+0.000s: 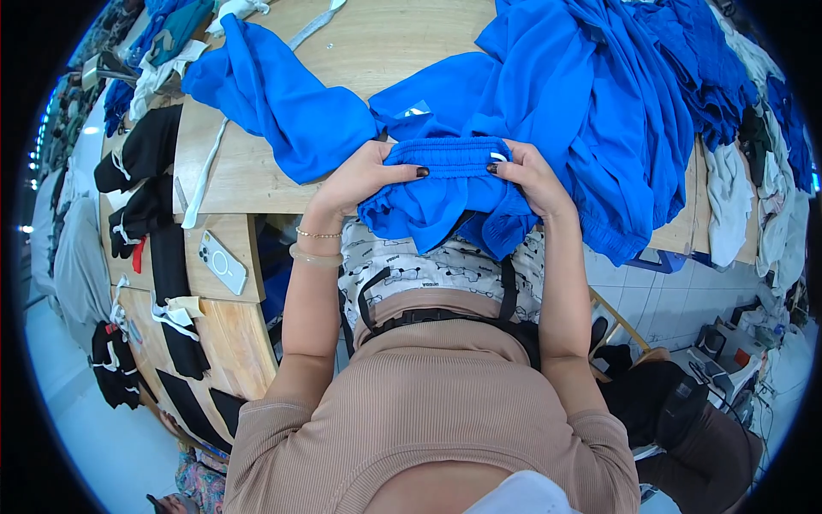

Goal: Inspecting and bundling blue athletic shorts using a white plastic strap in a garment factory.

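Observation:
A blue garment (445, 193) with a gathered, elasticated band is stretched between my hands at the table's near edge. My left hand (364, 178) grips the band's left end, its thumb pressed on top. At the other end my right hand (537, 182) pinches the band the same way. Close to my right thumb shows a small white curved piece (498, 158); what it is I cannot tell. Beneath both hands the lower cloth hangs over the edge in folds. Most of my fingers are hidden behind the band.
Blue garments (599, 111) are heaped on the table (377, 47) at the right, and a blue cloth piece (282, 103) lies at the left. A phone (223, 261) rests near bundled black pieces (137, 146). A white strip (205, 176) hangs nearby. Someone sits at lower right (702, 428).

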Motion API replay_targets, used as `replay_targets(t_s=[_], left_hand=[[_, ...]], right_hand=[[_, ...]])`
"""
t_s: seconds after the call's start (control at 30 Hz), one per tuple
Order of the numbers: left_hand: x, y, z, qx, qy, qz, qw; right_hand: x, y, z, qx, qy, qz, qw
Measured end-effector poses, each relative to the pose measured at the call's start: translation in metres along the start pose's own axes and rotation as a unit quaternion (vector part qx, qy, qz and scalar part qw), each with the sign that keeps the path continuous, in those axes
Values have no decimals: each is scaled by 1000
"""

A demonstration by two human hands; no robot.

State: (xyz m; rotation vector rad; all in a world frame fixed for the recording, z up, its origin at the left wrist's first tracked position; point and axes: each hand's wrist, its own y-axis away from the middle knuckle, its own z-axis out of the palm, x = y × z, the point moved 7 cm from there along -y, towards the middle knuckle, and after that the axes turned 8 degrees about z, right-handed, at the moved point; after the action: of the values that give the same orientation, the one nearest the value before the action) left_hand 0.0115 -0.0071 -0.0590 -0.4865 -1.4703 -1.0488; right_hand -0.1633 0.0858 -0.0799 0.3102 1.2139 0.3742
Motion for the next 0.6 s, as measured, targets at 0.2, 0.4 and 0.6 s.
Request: replay_targets(t_s=[0.2, 0.4, 0.6], left_hand=[[1, 1, 1, 0, 18, -5, 1000], [1, 0, 2, -4, 16, 3, 1000], [1, 0, 1, -15, 21, 7, 1000]], right_hand=[[-4, 2, 4, -1, -15, -5, 1000], [-2, 1, 2, -2, -5, -8, 1000], [-6, 1, 5, 9, -5, -28, 1000]])
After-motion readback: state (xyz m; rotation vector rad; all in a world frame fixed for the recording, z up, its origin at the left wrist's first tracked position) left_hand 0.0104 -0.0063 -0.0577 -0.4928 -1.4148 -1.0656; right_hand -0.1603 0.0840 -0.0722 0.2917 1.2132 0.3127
